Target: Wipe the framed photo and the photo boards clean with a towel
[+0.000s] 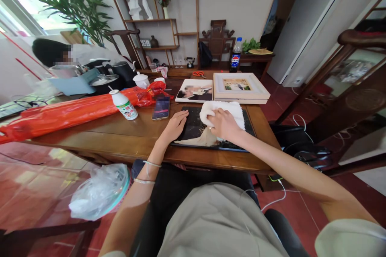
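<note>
A dark glossy photo panel [193,128] lies flat on the wooden table [126,136] in front of me. My left hand [175,125] rests flat on the panel's left edge, fingers stretched out, holding nothing. My right hand [223,124] presses down on a white cloth [226,110] that lies on the panel's upper right part, fingers curled over the cloth. A ring shows on one right finger. The lower middle of the panel shows a pale picture area beneath my right hand.
Behind the panel lie a printed photo [194,90] and a white framed picture [239,86]. A phone [161,108], a small white bottle [124,105], a long red plastic bag [66,114], scissors [198,74] and a cola bottle [235,56] are on the table. A person sits at far left.
</note>
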A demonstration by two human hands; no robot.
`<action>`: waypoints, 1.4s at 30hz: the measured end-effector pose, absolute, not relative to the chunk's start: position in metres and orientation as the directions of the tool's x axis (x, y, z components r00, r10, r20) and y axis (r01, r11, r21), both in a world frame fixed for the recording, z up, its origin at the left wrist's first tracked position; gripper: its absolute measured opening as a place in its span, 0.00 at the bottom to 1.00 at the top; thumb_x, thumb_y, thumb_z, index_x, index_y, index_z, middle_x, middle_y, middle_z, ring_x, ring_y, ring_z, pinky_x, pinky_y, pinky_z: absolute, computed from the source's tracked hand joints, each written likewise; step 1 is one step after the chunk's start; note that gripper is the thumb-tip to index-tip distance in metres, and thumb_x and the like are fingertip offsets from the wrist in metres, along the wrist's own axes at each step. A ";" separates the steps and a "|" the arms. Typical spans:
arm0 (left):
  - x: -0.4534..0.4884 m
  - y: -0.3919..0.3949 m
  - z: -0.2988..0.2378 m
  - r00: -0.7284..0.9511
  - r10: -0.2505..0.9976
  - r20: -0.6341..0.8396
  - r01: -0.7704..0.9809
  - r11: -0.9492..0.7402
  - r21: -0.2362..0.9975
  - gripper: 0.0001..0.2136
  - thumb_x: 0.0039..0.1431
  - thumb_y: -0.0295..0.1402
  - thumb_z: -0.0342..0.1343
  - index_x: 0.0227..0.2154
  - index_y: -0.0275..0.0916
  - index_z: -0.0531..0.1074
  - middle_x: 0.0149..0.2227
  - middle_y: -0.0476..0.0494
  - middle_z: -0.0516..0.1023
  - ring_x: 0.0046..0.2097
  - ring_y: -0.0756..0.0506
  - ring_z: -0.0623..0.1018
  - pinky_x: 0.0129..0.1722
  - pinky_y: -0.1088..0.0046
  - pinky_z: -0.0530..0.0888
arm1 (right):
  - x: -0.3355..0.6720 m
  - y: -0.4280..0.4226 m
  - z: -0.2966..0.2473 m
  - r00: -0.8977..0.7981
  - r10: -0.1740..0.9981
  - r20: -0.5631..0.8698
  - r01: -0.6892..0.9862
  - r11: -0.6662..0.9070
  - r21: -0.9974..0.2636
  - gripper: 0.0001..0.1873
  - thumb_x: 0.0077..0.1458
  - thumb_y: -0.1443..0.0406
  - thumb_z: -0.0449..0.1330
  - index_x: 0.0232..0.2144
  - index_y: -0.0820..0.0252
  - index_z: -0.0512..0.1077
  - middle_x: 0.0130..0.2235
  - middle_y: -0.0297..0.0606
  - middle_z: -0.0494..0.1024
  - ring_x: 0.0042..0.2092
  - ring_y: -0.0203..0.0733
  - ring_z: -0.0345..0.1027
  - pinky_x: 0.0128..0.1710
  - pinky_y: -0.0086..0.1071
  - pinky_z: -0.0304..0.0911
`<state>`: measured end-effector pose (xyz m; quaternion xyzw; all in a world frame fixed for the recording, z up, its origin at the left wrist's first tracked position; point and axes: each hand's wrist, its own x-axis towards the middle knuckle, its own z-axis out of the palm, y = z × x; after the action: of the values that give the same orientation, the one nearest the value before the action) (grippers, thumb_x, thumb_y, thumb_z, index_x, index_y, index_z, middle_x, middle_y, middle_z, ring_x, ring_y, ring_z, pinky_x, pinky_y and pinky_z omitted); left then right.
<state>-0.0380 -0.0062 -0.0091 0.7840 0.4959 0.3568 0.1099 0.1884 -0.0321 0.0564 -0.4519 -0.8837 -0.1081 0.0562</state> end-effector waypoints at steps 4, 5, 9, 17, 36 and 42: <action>-0.040 -0.005 -0.009 0.254 0.853 0.456 0.681 -0.493 0.541 0.19 0.64 0.35 0.41 0.50 0.34 0.71 0.54 0.37 0.72 0.58 0.43 0.68 0.61 0.59 0.61 | 0.161 -0.040 0.057 -0.547 0.808 0.218 0.836 0.518 0.180 0.14 0.52 0.66 0.53 0.41 0.62 0.73 0.40 0.53 0.74 0.44 0.58 0.63 0.38 0.44 0.59; -0.040 -0.005 -0.010 0.258 0.849 0.461 0.681 -0.498 0.537 0.19 0.64 0.35 0.41 0.50 0.34 0.71 0.54 0.37 0.72 0.59 0.43 0.68 0.61 0.59 0.62 | 0.152 -0.050 0.056 -0.571 0.790 0.223 0.820 0.542 0.183 0.13 0.52 0.67 0.53 0.40 0.61 0.73 0.39 0.53 0.74 0.43 0.57 0.64 0.36 0.43 0.59; -0.040 -0.006 -0.009 0.273 0.841 0.466 0.675 -0.513 0.530 0.20 0.64 0.34 0.40 0.51 0.32 0.71 0.56 0.35 0.70 0.59 0.43 0.67 0.60 0.60 0.62 | 0.128 -0.102 0.055 -0.718 0.664 0.208 0.695 0.692 0.195 0.11 0.53 0.69 0.52 0.34 0.60 0.73 0.38 0.51 0.74 0.40 0.53 0.63 0.33 0.41 0.58; -0.038 -0.010 -0.007 0.301 0.846 0.441 0.675 -0.516 0.528 0.20 0.63 0.34 0.41 0.52 0.33 0.69 0.58 0.36 0.67 0.61 0.42 0.64 0.61 0.59 0.60 | 0.152 -0.071 0.061 -0.724 0.663 0.190 0.685 0.724 0.084 0.12 0.50 0.68 0.55 0.37 0.60 0.73 0.39 0.47 0.74 0.44 0.54 0.65 0.37 0.40 0.61; -0.038 -0.009 -0.007 0.276 0.852 0.445 0.691 -0.498 0.524 0.18 0.63 0.35 0.44 0.51 0.35 0.71 0.57 0.38 0.69 0.60 0.42 0.67 0.61 0.60 0.61 | 0.167 0.025 0.062 -0.671 0.719 0.182 0.737 0.673 0.058 0.15 0.55 0.66 0.50 0.42 0.67 0.70 0.39 0.51 0.77 0.40 0.52 0.70 0.35 0.35 0.60; -0.037 -0.010 -0.008 0.265 0.847 0.461 0.681 -0.503 0.532 0.18 0.63 0.36 0.43 0.49 0.34 0.72 0.57 0.37 0.69 0.59 0.42 0.67 0.61 0.61 0.61 | 0.254 -0.005 0.054 -0.552 0.814 0.182 0.831 0.518 0.202 0.15 0.55 0.64 0.51 0.40 0.68 0.71 0.37 0.54 0.74 0.37 0.54 0.69 0.34 0.38 0.60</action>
<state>-0.0367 -0.0100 -0.0079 0.7870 0.4854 0.3633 0.1142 0.2543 -0.0046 0.0544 -0.4725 -0.8706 -0.1333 0.0321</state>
